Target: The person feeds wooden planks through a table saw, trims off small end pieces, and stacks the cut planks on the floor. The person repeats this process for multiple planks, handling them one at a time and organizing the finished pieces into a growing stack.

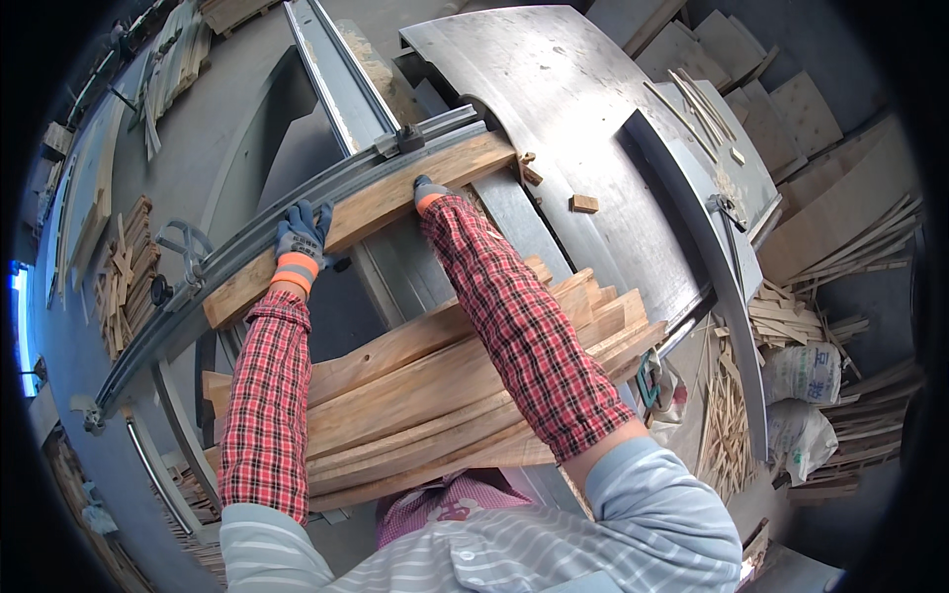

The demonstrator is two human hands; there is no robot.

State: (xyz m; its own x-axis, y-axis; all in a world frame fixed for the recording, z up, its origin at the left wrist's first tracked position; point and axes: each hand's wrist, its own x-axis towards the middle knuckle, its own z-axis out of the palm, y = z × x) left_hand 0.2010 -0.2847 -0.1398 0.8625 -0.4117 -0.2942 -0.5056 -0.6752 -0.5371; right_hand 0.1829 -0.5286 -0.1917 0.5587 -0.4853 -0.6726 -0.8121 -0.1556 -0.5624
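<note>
A long wooden board [378, 204] lies along the metal crosscut fence [245, 241] of a sliding table saw. My left hand [300, 236], in a grey-blue work glove with an orange cuff, grips the board left of its middle, with fingers reaching over toward the fence. Farther right, my right hand [430, 193], gloved the same way, holds the board's near side; its forearm sleeve hides part of that hand. The board's right end reaches the edge of the saw table [578, 141]. Nearest my body, a stack of wooden boards [400, 393] lies beneath my forearms.
Small wood offcuts [584, 204] sit on the saw table, some close to the board's end. A curved-looking rip fence [689, 215] stands at right. A flip stop [185, 256] is on the crosscut fence. Scrap strips [730, 422] and sacks [801, 374] lie on the floor.
</note>
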